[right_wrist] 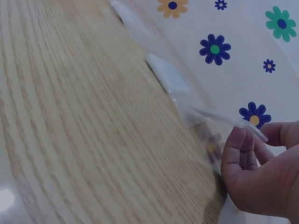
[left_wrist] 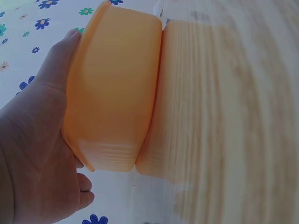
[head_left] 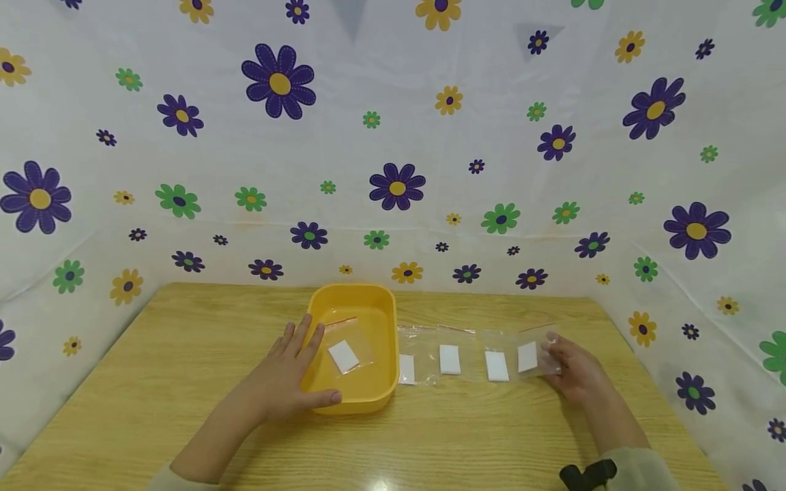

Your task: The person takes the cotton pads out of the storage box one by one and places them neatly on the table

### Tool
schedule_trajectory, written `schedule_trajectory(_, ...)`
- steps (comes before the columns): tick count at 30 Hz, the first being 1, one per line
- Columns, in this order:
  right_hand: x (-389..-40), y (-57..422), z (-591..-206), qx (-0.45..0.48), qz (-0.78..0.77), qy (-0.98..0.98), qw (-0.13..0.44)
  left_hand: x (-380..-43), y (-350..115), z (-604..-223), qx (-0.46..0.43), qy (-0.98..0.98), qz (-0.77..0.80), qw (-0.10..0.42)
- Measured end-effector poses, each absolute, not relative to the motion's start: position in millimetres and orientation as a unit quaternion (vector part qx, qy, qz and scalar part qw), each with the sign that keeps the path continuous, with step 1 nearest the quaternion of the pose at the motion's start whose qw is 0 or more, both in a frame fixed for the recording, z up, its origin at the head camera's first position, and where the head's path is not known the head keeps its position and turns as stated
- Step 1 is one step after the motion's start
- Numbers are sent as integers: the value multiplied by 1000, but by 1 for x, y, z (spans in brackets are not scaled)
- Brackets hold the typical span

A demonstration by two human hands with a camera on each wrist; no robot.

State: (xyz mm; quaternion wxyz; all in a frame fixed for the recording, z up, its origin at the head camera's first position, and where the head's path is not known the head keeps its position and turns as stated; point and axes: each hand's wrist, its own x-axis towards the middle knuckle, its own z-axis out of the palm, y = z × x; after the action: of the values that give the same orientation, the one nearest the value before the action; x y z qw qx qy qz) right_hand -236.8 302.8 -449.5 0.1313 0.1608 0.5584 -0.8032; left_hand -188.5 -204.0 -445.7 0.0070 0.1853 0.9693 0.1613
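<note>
My left hand (head_left: pixel 279 382) lies over the left rim of a yellow plastic tub (head_left: pixel 355 406), fingers spread and straight, thumb across its front corner. In the left wrist view the thumb runs along the rim of this tub (left_wrist: pixel 112 88). Inside it lies a clear zip bag with a white rectangular piece (head_left: pixel 344 356). At the right end of a row of similar bags, my right hand (head_left: pixel 574 372) pinches the edge of a clear zip bag (head_left: pixel 528 356) between thumb and fingers. The right wrist view shows the pinched edge of that bag (right_wrist: pixel 224 116) tilted up.
Three more clear bags with white pieces, a left one (head_left: pixel 406 369), a middle one (head_left: pixel 449 359) and a right one (head_left: pixel 497 366), lie in a row between the tub and my right hand. The wooden table (head_left: pixel 430 443) meets a flower-printed cloth (head_left: pixel 344 150) at its back and sides.
</note>
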Motion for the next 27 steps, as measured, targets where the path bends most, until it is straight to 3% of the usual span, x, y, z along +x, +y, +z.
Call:
schedule_trajectory(19,-236,316,-454,180,-611,769,51,-189,-204,-444,191,968,164,8)
schedule_trajectory(27,-233,316,-449,168,-565,807,45,-188,-204,-442,187,968,166,15)
